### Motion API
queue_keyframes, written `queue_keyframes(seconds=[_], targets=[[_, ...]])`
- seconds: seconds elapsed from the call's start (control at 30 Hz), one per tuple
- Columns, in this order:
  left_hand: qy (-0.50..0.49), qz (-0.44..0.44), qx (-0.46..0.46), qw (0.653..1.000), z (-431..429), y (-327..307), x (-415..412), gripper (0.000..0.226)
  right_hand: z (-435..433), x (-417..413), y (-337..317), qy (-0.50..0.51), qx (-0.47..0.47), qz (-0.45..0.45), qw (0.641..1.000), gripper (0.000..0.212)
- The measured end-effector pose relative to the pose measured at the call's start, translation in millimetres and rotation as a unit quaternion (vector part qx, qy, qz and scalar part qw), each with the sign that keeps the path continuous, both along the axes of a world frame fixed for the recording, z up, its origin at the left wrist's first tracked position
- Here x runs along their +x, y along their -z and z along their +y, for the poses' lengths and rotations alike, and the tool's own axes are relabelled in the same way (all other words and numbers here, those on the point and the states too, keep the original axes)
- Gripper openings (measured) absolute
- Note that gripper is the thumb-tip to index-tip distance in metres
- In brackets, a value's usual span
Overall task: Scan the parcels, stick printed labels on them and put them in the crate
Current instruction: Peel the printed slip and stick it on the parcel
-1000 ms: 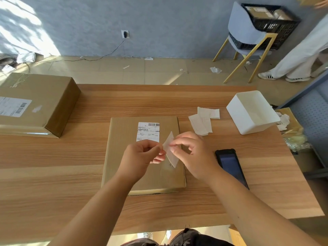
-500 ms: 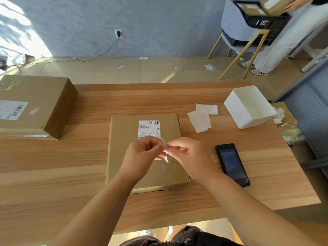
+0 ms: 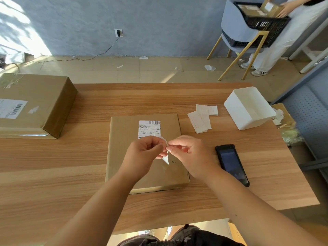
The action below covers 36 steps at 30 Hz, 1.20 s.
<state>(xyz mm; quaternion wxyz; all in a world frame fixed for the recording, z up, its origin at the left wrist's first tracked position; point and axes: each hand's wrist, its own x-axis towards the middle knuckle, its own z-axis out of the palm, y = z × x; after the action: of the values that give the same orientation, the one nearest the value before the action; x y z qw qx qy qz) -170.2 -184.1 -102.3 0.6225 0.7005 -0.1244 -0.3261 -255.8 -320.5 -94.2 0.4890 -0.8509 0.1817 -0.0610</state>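
Label (image 3: 166, 159) pinched at its edge by left hand (image 3: 144, 153) and right hand (image 3: 190, 155) alike, likely mid-peel, hangs directly over the flat parcel (image 3: 124, 148) — straight below, equally near both hands.

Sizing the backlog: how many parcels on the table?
2. A big parcel at the left of the table; a flat labelled parcel at its centre. None looks hidden.

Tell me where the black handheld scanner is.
In the head view, the black scanner lies on the table, right of the right hand and the flat parcel, nearer than the white bin.
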Motion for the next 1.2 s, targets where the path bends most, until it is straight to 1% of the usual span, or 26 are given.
queue_keyframes(seconds=[0.2,0.47,0.57,0.7,0.83,0.97,1.07,1.2], targets=[[0.002,-0.014,0.001,1.000,0,0,-1,0.014,-1,0,1,-0.008,-0.005,0.004,1.000,0.012],[0.041,-0.047,0.011,0.998,5,-1,-1,0.013,-1,-3,-2,-0.014,0.026,0.019,0.999,0.015],[0.041,-0.055,0.014,0.998,7,-3,-4,0.012,4,-6,-3,-0.003,0.060,0.027,0.998,0.017],[0.027,-0.044,0.018,0.999,9,-2,-7,0.015,10,-9,1,0.053,0.104,0.032,0.993,0.017],[0.000,-0.018,0.017,1.000,11,2,-7,0.021,6,-13,4,0.125,0.151,0.038,0.980,0.018],[-0.026,0.021,0.021,0.999,8,8,-6,0.023,-11,-26,9,0.207,0.165,0.042,0.963,0.019],[-0.047,0.056,0.019,0.997,3,13,-5,0.019,-28,-37,15,0.285,0.183,0.033,0.940,0.018],[-0.073,0.057,0.036,0.995,-10,18,-4,0.015,-55,-51,18,0.379,0.181,0.032,0.907,0.018]])
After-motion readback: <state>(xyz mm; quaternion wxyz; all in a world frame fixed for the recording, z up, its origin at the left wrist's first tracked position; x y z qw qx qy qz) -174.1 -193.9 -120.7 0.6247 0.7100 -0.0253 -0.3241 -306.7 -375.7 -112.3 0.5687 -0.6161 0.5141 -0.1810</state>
